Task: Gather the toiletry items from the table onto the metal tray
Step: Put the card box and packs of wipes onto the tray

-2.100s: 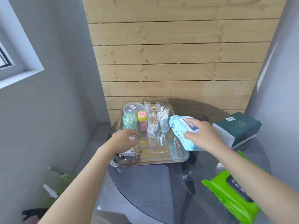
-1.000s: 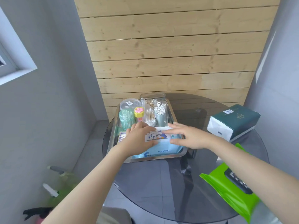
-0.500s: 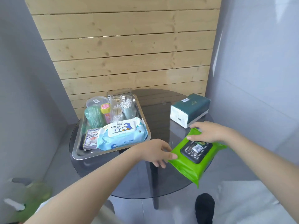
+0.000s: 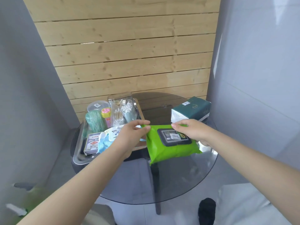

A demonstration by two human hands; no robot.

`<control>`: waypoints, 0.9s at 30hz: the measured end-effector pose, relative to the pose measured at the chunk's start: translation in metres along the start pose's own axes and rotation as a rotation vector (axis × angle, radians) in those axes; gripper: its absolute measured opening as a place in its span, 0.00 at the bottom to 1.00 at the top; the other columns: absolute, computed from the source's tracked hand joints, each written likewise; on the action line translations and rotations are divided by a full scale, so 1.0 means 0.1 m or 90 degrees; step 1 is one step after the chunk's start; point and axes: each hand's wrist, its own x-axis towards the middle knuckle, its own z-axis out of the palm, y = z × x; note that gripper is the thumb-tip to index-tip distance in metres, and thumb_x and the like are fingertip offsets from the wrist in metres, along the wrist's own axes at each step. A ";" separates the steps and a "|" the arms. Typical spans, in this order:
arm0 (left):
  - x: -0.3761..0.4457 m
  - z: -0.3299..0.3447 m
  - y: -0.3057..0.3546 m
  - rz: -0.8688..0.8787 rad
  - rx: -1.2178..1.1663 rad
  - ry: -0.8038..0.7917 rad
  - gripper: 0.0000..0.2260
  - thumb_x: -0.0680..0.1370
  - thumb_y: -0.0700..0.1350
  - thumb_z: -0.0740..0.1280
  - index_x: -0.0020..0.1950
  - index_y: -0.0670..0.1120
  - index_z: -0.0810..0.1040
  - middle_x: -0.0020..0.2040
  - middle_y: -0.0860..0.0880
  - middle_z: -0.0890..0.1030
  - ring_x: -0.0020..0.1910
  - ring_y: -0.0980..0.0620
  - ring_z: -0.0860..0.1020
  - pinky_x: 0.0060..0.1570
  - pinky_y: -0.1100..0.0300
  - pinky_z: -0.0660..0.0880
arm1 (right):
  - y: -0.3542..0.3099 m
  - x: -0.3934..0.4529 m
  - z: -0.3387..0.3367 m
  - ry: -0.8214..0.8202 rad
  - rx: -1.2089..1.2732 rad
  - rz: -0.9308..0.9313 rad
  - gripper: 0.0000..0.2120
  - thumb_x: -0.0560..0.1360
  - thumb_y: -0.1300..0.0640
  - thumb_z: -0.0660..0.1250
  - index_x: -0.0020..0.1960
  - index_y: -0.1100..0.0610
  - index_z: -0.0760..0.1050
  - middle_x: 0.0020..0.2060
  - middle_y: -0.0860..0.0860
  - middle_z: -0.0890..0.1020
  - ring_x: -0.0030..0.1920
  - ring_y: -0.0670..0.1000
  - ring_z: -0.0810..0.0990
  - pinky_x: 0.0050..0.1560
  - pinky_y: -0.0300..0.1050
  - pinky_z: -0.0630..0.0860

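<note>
A green wet-wipes pack [image 4: 164, 149] with a black lid is held above the glass table, just right of the metal tray [image 4: 78, 157]. My left hand [image 4: 131, 135] pinches its far left corner and my right hand [image 4: 193, 130] grips its far right end. The tray holds a blue baby-wipes pack [image 4: 106, 139], a card box [image 4: 91, 143], a green cotton-swab jar [image 4: 95, 120], a pink-capped yellow tube [image 4: 106, 116], bagged and cupped swabs [image 4: 127, 111] and a clear lidded tub [image 4: 97, 105]. A dark green tissue pack [image 4: 190, 110] lies on the table at the back right.
The round dark glass table [image 4: 178, 176] stands against a wooden slat wall [image 4: 126, 54], with grey walls on both sides. A dark shoe [image 4: 207, 208] shows on the floor below the table's front edge.
The blue baby-wipes pack was set on the tray. Both hands then went right to the green pack, lifted it off the table and carried it left toward the tray.
</note>
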 end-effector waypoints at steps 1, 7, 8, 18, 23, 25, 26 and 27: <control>0.00 -0.08 0.05 0.020 -0.007 0.026 0.07 0.78 0.39 0.66 0.54 0.47 0.78 0.43 0.43 0.77 0.38 0.50 0.78 0.34 0.61 0.81 | -0.08 0.04 0.05 0.011 0.043 0.001 0.25 0.73 0.39 0.64 0.64 0.50 0.75 0.65 0.50 0.77 0.65 0.52 0.73 0.62 0.48 0.70; 0.16 -0.69 0.16 0.049 -0.039 0.190 0.24 0.75 0.44 0.71 0.70 0.50 0.71 0.58 0.44 0.76 0.57 0.44 0.79 0.60 0.47 0.76 | -0.69 0.34 0.39 -0.004 0.310 -0.049 0.38 0.63 0.48 0.77 0.70 0.53 0.69 0.67 0.56 0.74 0.65 0.58 0.75 0.65 0.59 0.72; 0.17 -0.76 0.14 0.043 -0.033 0.214 0.25 0.75 0.44 0.71 0.71 0.51 0.69 0.60 0.43 0.75 0.59 0.44 0.78 0.61 0.46 0.75 | -0.77 0.38 0.46 -0.007 0.324 -0.057 0.40 0.61 0.49 0.78 0.70 0.54 0.68 0.68 0.57 0.74 0.66 0.58 0.75 0.66 0.59 0.71; 0.34 -0.92 -0.12 0.003 0.270 0.237 0.25 0.81 0.51 0.59 0.76 0.44 0.60 0.74 0.45 0.67 0.72 0.45 0.66 0.58 0.59 0.65 | -0.87 0.61 0.92 0.002 0.164 -0.068 0.33 0.73 0.49 0.70 0.74 0.55 0.63 0.72 0.54 0.69 0.70 0.54 0.69 0.65 0.46 0.67; 0.43 -0.99 -0.10 -0.014 0.369 0.242 0.26 0.80 0.54 0.60 0.75 0.47 0.62 0.72 0.40 0.66 0.67 0.42 0.70 0.63 0.53 0.69 | -0.85 0.56 0.91 -0.007 0.075 -0.113 0.29 0.75 0.43 0.64 0.74 0.48 0.63 0.73 0.52 0.69 0.71 0.52 0.69 0.63 0.45 0.68; 0.43 -0.98 -0.07 -0.001 0.385 0.231 0.26 0.79 0.56 0.61 0.75 0.49 0.63 0.71 0.41 0.63 0.60 0.46 0.73 0.59 0.56 0.69 | -0.86 0.53 0.89 -0.014 0.033 -0.133 0.27 0.76 0.44 0.63 0.74 0.47 0.63 0.73 0.50 0.69 0.68 0.55 0.72 0.59 0.46 0.71; 0.42 -0.97 -0.06 -0.009 0.396 0.210 0.26 0.78 0.56 0.61 0.75 0.49 0.63 0.71 0.42 0.62 0.55 0.48 0.74 0.57 0.58 0.68 | -0.86 0.51 0.89 -0.025 0.008 -0.136 0.27 0.77 0.44 0.62 0.74 0.47 0.63 0.73 0.50 0.68 0.67 0.57 0.73 0.59 0.47 0.72; 0.42 -0.95 -0.06 -0.019 0.408 0.196 0.26 0.79 0.56 0.61 0.74 0.49 0.64 0.71 0.42 0.61 0.53 0.49 0.74 0.57 0.58 0.69 | -0.85 0.49 0.90 -0.035 -0.008 -0.136 0.26 0.77 0.44 0.61 0.74 0.47 0.63 0.74 0.49 0.67 0.67 0.59 0.73 0.60 0.47 0.72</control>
